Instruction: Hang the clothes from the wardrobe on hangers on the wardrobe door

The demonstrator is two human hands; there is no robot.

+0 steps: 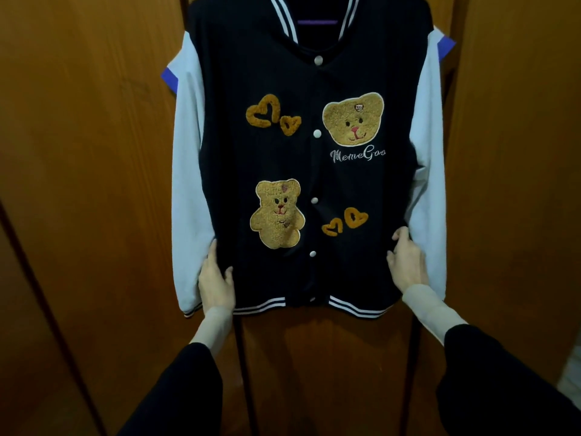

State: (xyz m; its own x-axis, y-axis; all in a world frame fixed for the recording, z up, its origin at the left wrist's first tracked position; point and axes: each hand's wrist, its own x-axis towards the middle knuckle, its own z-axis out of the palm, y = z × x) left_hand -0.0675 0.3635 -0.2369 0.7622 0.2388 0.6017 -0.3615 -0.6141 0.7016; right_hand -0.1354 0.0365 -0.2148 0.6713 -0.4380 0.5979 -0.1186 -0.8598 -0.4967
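Head view: the left hand point(216, 283) is laid against the lower left side of the dark navy varsity jacket with pale grey sleeves point(283, 171), its fingers straight and pointing up along the seam where the body meets the sleeve, the thumb spread onto the dark cloth. The right hand point(407, 262) is set against the lower right side in the same way, fingers loosely extended and touching the fabric at the seam; nothing is gripped by either hand. Both forearms are covered by cream cuffs under black sleeves point(490, 369).

The jacket is seen hanging flat and front-out against the brown wooden wardrobe door point(88, 152), snapped shut down the middle by white press studs point(317, 133). A purple hanger point(317, 22) is visible as a bar inside the striped collar, and its blue-purple ends stick out beyond the shoulders at both sides point(448, 42). The hook and the point it hangs from are cut off by the top edge.

On the chest, a fuzzy tan bear-head patch point(353, 118) is placed above silver script lettering, and a full tan bear patch point(278, 214) lies lower left; tan heart patches point(264, 113) are set beside them. The white-striped ribbed hem point(355, 308) is partly covered by the left wrist. Dark vertical panel joints are seen in the wood below the hem.
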